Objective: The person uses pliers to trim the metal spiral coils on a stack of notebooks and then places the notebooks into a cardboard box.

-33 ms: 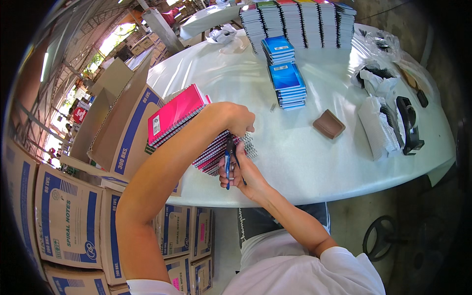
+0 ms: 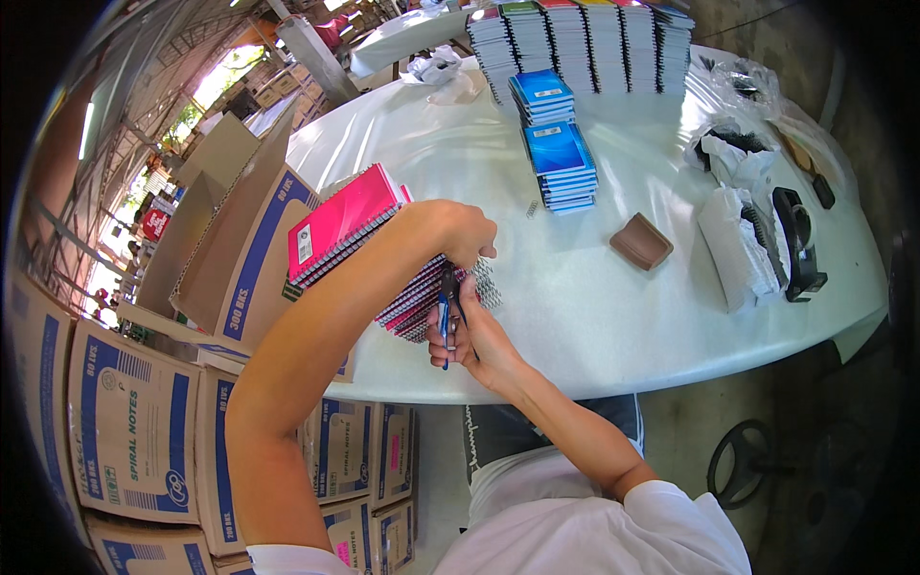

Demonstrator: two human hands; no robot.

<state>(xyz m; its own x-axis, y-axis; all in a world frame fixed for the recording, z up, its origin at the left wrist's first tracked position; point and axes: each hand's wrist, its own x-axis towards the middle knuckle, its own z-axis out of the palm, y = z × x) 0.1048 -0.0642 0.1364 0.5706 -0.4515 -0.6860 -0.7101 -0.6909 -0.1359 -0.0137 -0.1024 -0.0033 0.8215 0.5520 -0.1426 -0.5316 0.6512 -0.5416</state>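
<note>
A stack of pink spiral notebooks (image 2: pixel 347 220) lies at the left of the table, its lower part fanned toward me with the coil edges showing. My left hand (image 2: pixel 467 233) is curled over the far right end of the fanned notebooks, gripping at the coils; its fingertips are mostly hidden. Close below it, my right hand (image 2: pixel 479 337) is wrapped round the blue-and-black handles of pliers (image 2: pixel 444 321). The plier jaws point away from me, up at the coil edge beneath my left hand. What the jaws touch is too small to make out.
Blue notebooks (image 2: pixel 561 158) are piled beyond my hands, before a row of tall notebook stacks (image 2: pixel 585 48). A brown curved piece (image 2: pixel 641 241), a black tape dispenser (image 2: pixel 797 247) and white-wrapped coils (image 2: pixel 733 249) lie rightward. An open carton (image 2: pixel 244 230) and stacked cartons (image 2: pixel 134 422) stand left.
</note>
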